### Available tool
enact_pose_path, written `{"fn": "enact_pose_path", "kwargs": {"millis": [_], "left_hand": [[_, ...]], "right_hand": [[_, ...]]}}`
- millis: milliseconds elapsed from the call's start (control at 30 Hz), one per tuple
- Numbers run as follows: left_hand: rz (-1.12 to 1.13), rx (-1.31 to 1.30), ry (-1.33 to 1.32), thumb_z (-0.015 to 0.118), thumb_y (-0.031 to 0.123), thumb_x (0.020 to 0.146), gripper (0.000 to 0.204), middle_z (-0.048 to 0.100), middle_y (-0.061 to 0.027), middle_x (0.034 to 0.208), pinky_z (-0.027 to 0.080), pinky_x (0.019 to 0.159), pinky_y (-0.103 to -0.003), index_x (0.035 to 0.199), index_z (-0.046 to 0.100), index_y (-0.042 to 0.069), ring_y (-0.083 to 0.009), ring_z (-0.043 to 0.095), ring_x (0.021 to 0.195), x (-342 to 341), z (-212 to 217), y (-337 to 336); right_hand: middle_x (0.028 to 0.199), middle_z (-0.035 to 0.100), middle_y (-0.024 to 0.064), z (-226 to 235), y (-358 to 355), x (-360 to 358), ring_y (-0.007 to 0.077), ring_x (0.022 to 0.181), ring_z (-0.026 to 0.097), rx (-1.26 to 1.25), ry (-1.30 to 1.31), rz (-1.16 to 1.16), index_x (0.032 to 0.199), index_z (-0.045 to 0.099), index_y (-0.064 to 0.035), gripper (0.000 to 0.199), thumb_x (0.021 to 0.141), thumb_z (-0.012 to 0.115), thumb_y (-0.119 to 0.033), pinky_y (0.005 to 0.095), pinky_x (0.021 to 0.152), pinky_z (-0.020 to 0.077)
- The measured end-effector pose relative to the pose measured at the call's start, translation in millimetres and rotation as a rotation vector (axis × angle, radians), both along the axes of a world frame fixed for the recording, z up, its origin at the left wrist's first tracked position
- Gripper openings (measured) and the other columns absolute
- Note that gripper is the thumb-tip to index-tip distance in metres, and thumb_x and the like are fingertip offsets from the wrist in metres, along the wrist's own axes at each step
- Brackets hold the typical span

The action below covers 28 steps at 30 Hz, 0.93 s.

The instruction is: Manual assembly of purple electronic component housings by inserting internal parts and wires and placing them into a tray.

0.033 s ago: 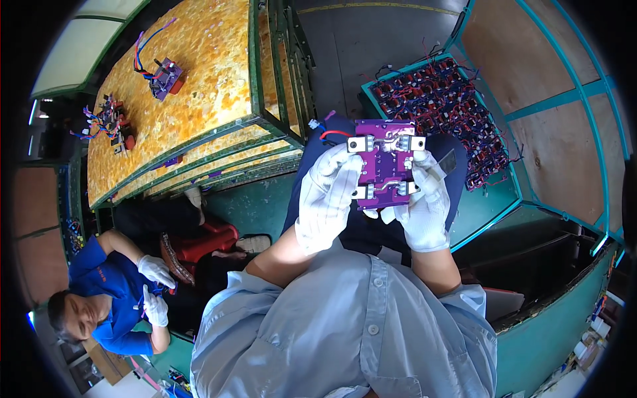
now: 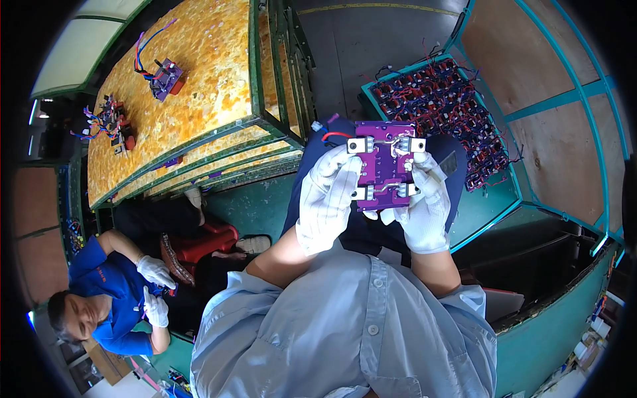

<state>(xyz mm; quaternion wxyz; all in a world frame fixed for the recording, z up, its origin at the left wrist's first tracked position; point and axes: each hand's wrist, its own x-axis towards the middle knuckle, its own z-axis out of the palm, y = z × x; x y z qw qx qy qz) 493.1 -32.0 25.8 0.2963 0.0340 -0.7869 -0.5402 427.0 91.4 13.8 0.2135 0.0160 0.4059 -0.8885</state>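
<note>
While both gloved hands — left hand (image 2: 328, 199), right hand (image 2: 421, 205) — clasp it, the purple circuit board (image 2: 383, 166) faces up.

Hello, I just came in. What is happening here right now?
A person in white gloves holds a purple circuit board in front of the body with both hands. The left hand grips its left edge and the right hand grips its right edge. Red wires come off the board's top left corner. Behind it, a green tray is full of similar parts with red wires. At the lower left, another person in a blue shirt, also gloved, handles something small.
</note>
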Motion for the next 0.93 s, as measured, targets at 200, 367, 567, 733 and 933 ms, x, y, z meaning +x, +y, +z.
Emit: {"fn": "enact_pose_path", "kwargs": {"millis": [200,367,567,733,933], "left_hand": [[-0.136,0.828,0.027,0.044,0.004,0.085,0.025,0.054,-0.0083,0.103,0.04,0.077,-0.019,0.109,0.049,-0.003,-0.009,0.051,0.088,1,-23,4],[-0.127,0.838,0.037,0.044,0.005,0.085,0.027,0.055,-0.0086,0.101,0.042,0.076,-0.02,0.11,0.047,-0.004,-0.0088,0.053,0.085,3,-27,4],[-0.066,0.47,0.053,0.045,0.008,0.086,0.028,0.056,-0.0102,0.101,0.042,0.076,-0.021,0.11,0.047,-0.005,-0.0105,0.053,0.085,2,-27,1],[-0.099,0.656,0.003,0.045,0.008,0.086,0.027,0.056,-0.0093,0.099,0.042,0.073,-0.019,0.109,0.047,-0.006,-0.0088,0.054,0.081,-3,-18,3],[-0.327,0.409,-0.181,0.053,0.008,0.083,0.029,0.055,-0.0091,0.099,0.042,0.074,-0.02,0.11,0.047,-0.002,-0.0118,0.054,0.084,-24,-4,-4]], "right_hand": [[0.083,0.056,0.011,15,4,3,0.0124,0.05,0.054,-0.084,-0.065,0.136,0.112,0.041,0.0018,0.034,0.083,0.047,-0.014,0.0205,0.035,0.0401],[0.094,0.051,0.0084,8,12,7,0.0147,0.064,0.056,-0.117,-0.057,0.168,0.116,0.04,-0.0018,0.037,0.082,0.048,-0.014,0.0242,0.041,0.0422],[0.094,0.055,0.012,12,7,5,0.0163,0.07,0.059,-0.277,-0.1,0.145,0.111,0.043,0.0003,0.032,0.079,0.047,-0.007,0.0243,0.048,0.0486],[0.095,0.055,0.0125,0,12,-1,0.0164,0.07,0.059,-0.343,-0.111,0.19,0.11,0.042,0.0005,0.031,0.081,0.047,-0.01,0.0231,0.046,0.0476],[0.094,0.056,0.0134,-22,32,-21,0.0194,0.066,0.059,-0.372,-0.232,0.301,0.11,0.044,-0.0029,0.035,0.087,0.037,-0.029,0.0254,0.045,0.0484]]}}
